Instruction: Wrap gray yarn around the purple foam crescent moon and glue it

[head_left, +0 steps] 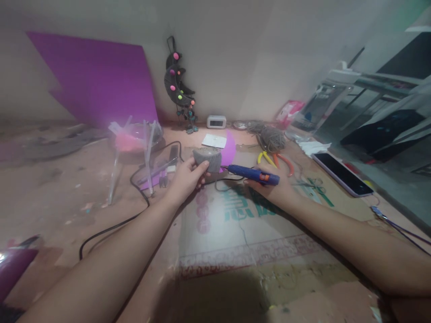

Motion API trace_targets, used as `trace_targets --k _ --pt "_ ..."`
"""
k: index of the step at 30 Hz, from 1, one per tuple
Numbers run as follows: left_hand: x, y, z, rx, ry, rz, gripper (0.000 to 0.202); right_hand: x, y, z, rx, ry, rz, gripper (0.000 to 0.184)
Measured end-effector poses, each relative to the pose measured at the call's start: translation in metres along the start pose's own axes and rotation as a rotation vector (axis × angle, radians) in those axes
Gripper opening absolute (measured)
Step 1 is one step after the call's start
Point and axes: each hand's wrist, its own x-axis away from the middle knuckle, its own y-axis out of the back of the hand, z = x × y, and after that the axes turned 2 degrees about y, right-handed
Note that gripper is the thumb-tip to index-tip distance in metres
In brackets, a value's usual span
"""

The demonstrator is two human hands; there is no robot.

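Observation:
My left hand [191,174] pinches a grey yarn-wrapped crescent [209,160] between thumb and fingers, over a printed cardboard sheet [218,242]. From the right, my right hand [269,184] grips a blue glue gun [251,173]. Its nozzle points left and is at the crescent's right edge; whether the two touch I cannot tell. A purple curved cutout [229,148] lies just behind the crescent, beside a white card [214,141].
Glue sticks [149,157] and a black cord [114,229] lie to the left. Yellow-and-orange-handled pliers [264,158], grey yarn [271,137] and a phone [341,172] are at the right. Behind are a small clock [216,121], a hanging moon ornament [175,83] and purple sheet [101,80].

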Motion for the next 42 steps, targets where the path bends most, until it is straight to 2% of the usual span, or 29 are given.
trace_targets --k 8,14,18,27,42 --pt "0.0014 -0.0006 -0.0014 -0.011 0.012 0.005 0.028 -0.0031 0.0008 0.0057 -0.092 -0.031 -0.086 0.018" --pt "0.0016 -0.0005 -0.0024 0.010 0.020 0.009 0.030 -0.0019 0.0026 0.0056 -0.194 -0.004 -0.060 0.015" --pt "0.0010 -0.0002 -0.0016 0.022 0.015 0.012 0.031 -0.0010 0.0032 0.0062 -0.191 0.007 -0.018 0.015" --pt "-0.0005 0.0013 -0.0006 0.044 0.016 0.005 0.028 -0.0017 0.0042 0.0085 -0.201 -0.023 -0.013 0.014" --pt "-0.0001 0.0006 -0.0002 0.045 0.009 0.001 0.024 0.0008 -0.0011 0.0021 -0.188 0.036 -0.004 0.024"
